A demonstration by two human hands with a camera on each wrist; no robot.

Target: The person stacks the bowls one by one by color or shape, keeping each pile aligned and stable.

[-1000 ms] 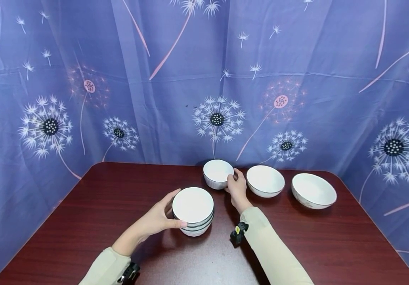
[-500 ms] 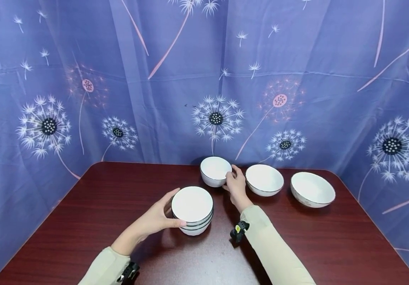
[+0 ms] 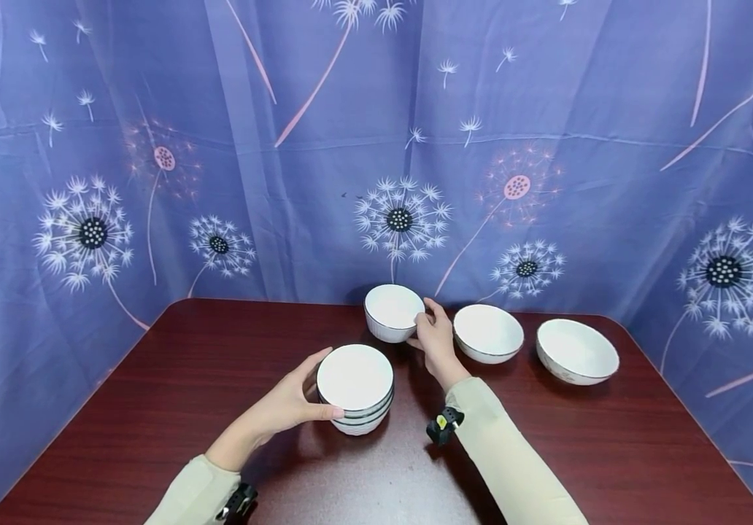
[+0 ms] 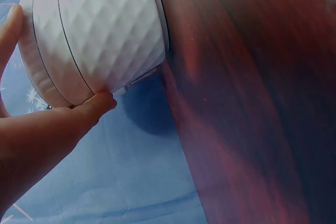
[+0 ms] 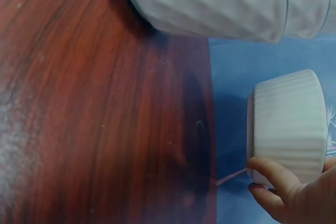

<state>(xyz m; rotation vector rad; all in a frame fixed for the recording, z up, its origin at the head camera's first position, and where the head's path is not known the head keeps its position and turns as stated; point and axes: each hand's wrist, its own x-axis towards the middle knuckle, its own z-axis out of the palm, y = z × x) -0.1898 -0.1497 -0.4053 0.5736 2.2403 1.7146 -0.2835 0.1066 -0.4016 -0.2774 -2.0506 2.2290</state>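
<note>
My left hand (image 3: 287,397) curves round the left side of a stack of white bowls (image 3: 355,379) with dark rims, its thumb along the near side. Close up in the left wrist view, the stack (image 4: 110,24) shows a dimpled outer wall. At the back of the table, my right hand (image 3: 437,339) grips the right side of a small ribbed white bowl (image 3: 394,308), which looks raised a little off the table. In the right wrist view, thumb and fingers hold the ribbed bowl (image 5: 289,124) low, near its foot.
Two wider white bowls stand to the right at the back: a middle bowl (image 3: 488,334) close to my right hand and a patterned bowl (image 3: 576,351) beyond it. The dark red table (image 3: 219,357) ends at a blue dandelion-print curtain (image 3: 311,219).
The ribbed bowl has risen slightly and shifted a little left in my right hand. My left hand and the stack have stayed put.
</note>
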